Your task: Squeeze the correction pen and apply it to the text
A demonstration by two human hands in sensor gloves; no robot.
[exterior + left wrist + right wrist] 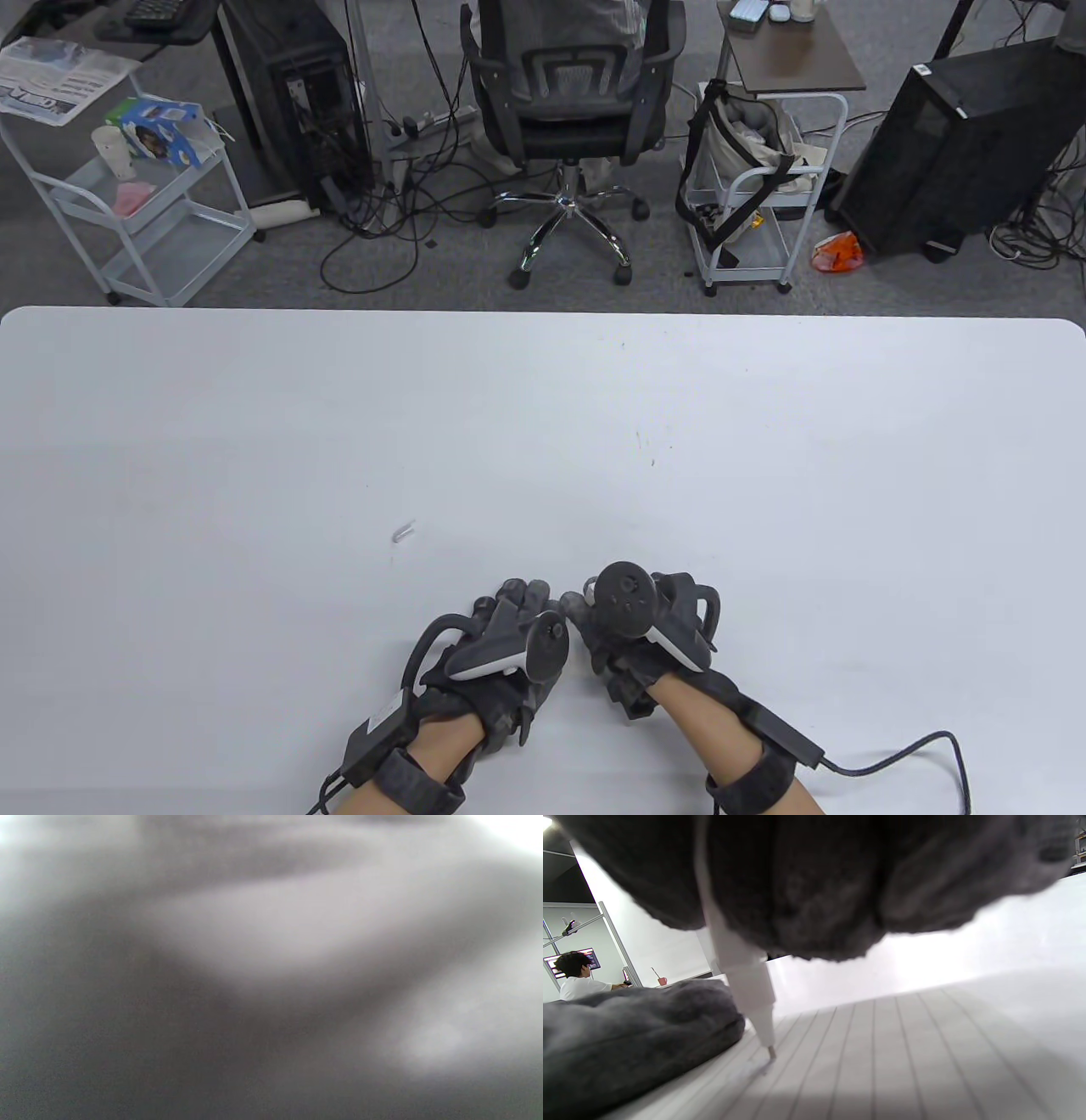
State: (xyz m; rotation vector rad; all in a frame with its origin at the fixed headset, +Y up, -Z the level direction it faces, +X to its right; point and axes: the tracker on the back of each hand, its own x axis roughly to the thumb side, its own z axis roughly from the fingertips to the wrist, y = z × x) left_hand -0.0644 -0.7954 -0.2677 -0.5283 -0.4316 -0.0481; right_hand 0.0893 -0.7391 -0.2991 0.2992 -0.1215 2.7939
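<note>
My right hand (594, 632) grips a white correction pen (745, 980), and the right wrist view shows its gloved fingers (818, 878) wrapped around the barrel. The pen's thin tip (771, 1053) touches a sheet of lined paper (903, 1056); I cannot make out any text at the tip. My left hand (509, 620) lies just left of the right hand, its fingers (640, 1027) resting flat on the paper beside the tip. In the table view the hands hide both pen and paper. The left wrist view is a grey blur.
A small clear cap (403, 532) lies on the white table (543, 407), up and left of my hands. A cable (925, 751) runs from my right wrist off to the right. Beyond the far edge stand an office chair (567, 102), carts and computer towers.
</note>
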